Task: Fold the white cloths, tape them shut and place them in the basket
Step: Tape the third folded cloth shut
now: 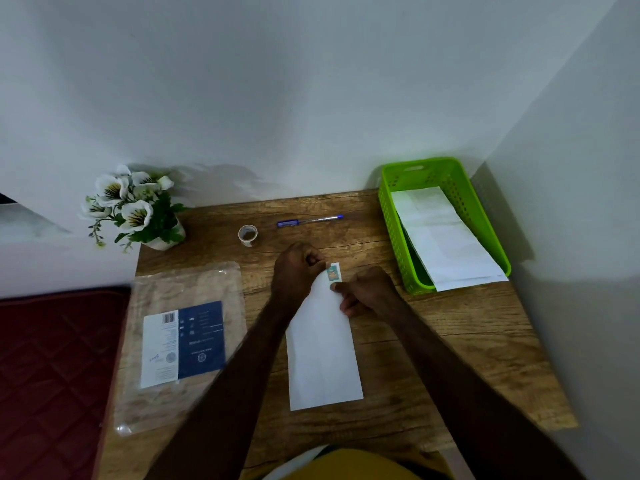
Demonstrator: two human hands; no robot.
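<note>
A long folded white cloth lies on the wooden table, running away from me. At its far end sits a small white sticker with a teal picture. My left hand pinches that far end beside the sticker with curled fingers. My right hand grips the cloth's right edge, its thumb just below the sticker. A roll of tape stands behind my hands. The green basket at the back right holds folded white cloths that stick out over its near rim.
A blue pen lies behind the tape roll. A clear plastic packet with a blue and white label covers the table's left side. A pot of white flowers stands at the back left corner. Walls close the back and right.
</note>
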